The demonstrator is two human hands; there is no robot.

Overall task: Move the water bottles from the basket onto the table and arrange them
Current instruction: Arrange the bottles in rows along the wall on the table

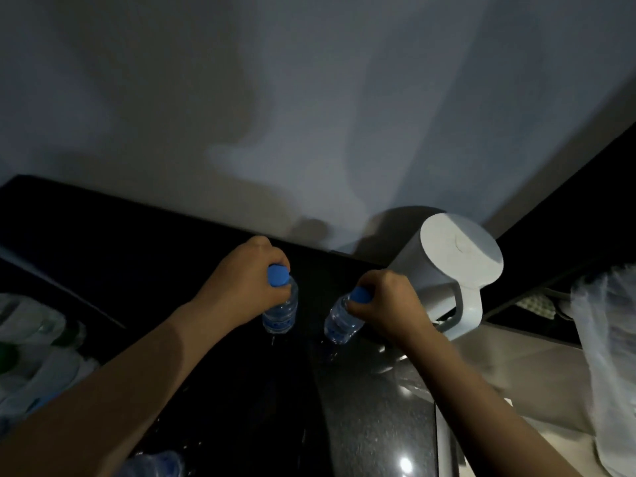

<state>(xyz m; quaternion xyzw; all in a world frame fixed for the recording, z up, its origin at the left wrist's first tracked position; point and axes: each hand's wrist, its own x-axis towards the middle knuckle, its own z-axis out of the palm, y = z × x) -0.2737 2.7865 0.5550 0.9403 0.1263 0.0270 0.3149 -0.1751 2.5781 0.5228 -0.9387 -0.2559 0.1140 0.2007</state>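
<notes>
- Closest in, at the bottom edge, the top of another clear bottle (155,463) with a blue label pokes into view, too blurred to tell how it sits.
- Both bare forearms reach forward over the dark, glossy table (371,425), which catches a bright spot of light near the bottom.
- Off to the near left there's a dim heap of pale plastic (38,356) with a touch of green in it (I can't tell what it holds).
- Left hand (246,284) is wrapped around the neck of the left bottle (280,313), just under its blue cap; the bottle stands close to upright with its base at the tabletop.
- Right hand (382,304) is clenched around the neck of the right bottle (342,321), blue cap peeking out between the fingers; this one tilts, its top leaning right and its base down at the table.
- The two bottles sit near each other, a dark gap between them.
- Just beyond the right hand stands a white kettle (454,266) with a flat lid and a handle facing the camera.
- Far right, a sheer white bag (605,339) hangs at the edge.
- Behind it all, a pale wall (309,98) carrying soft shadows.
</notes>
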